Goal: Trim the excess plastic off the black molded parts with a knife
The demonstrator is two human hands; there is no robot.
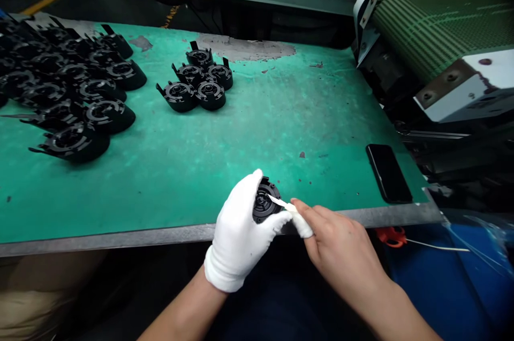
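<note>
My left hand (241, 223), in a white glove, is closed around a round black plastic part (263, 203) at the table's front edge. Ribs and ring shapes show on the part's upturned face; the glove hides much of its side. My bare right hand (335, 234) grips a small knife (278, 201) with a narrow pale blade. Its tip rests on or just over the middle of the part; I cannot tell which. A white wrapping (301, 222) shows by the right thumb, and the knife's handle is mostly hidden.
Several similar black parts (211, 95) stand grouped mid-table, with a larger cluster (76, 140) at left. A black phone (388, 172) lies near the right edge. Beyond are a green conveyor belt (445, 20) and red-handled scissors (391, 236) on a blue surface (433, 287).
</note>
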